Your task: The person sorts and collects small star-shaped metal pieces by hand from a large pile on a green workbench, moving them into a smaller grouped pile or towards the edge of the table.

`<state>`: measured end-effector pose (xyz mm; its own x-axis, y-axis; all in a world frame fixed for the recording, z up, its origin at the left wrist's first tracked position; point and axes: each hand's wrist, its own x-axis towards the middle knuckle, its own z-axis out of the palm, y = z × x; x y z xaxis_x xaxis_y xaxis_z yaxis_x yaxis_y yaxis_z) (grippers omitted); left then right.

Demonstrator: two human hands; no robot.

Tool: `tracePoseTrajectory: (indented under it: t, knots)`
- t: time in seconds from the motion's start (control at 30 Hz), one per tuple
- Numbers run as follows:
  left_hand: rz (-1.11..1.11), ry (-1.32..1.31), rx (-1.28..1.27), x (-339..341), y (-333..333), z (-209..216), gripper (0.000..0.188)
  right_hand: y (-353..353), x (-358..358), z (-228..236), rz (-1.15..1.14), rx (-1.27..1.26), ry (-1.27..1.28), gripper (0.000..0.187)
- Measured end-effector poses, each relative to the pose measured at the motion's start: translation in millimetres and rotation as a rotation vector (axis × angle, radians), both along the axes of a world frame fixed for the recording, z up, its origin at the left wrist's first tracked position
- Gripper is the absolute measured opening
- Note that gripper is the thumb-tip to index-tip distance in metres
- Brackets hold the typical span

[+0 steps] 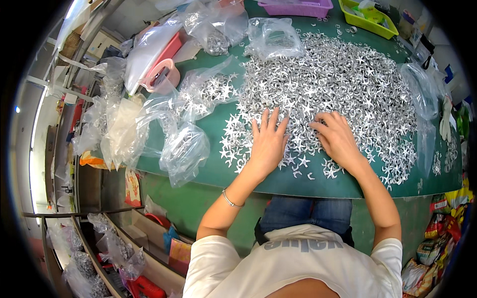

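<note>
A wide heap of small silver metal pieces [348, 74], star-shaped and crescent-shaped, covers much of the green table [218, 134]. My left hand [268, 141] lies palm down on the near left part of the heap, fingers spread and holding nothing visible. To its right, my right hand [339, 139] rests on the pieces with fingers bent and a little apart; whatever is beneath its fingertips is hidden. Several star pieces [231, 141] are gathered left of my left hand. A few loose crescents [304, 174] lie between my wrists, near the table's front edge.
Clear plastic bags, one with star pieces [211, 92] and a crumpled one [184, 149], lie on the left. A pink container [166, 74] stands behind them. Far back are a purple tray [295, 7] and a lime-green tray [370, 25]. Another clear bag [422, 94] lies right.
</note>
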<state>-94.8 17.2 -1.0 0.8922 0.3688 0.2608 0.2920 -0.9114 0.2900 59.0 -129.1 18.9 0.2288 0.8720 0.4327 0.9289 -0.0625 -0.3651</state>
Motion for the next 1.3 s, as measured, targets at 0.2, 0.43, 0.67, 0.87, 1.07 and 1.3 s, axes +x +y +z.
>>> tracePoseTrajectory:
  t: [0.2, 0.43, 0.67, 0.87, 1.07, 1.3]
  knots:
    - [-0.135, -0.055, -0.063, -13.6, -12.0, 1.0, 0.041, 6.7, 6.5, -8.0, 0.007, -0.069, -0.180, 0.014]
    - [-0.160, -0.011, -0.091, -30.4, -51.2, -4.0, 0.044, -14.5, -10.1, 2.5, 0.103, -0.112, 0.085, 0.029]
    - [-0.228, -0.045, -0.167, -40.3, -55.8, -0.8, 0.042, -40.8, -13.4, -7.3, 0.131, -0.264, -0.060, 0.039]
    - [0.012, -0.098, -0.115, -43.6, -46.3, 1.2, 0.032, -80.1, 1.2, -2.5, -0.001, -0.156, 0.146, 0.038]
    - [-0.194, -0.195, -0.543, -61.0, -84.7, 3.7, 0.033, -110.4, -36.7, 12.0, -0.182, -0.364, 0.073, 0.054]
    - [-0.310, -0.075, -0.497, -60.6, -114.8, -2.4, 0.035, -122.4, -47.5, 5.6, -0.207, -0.206, 0.087, 0.044]
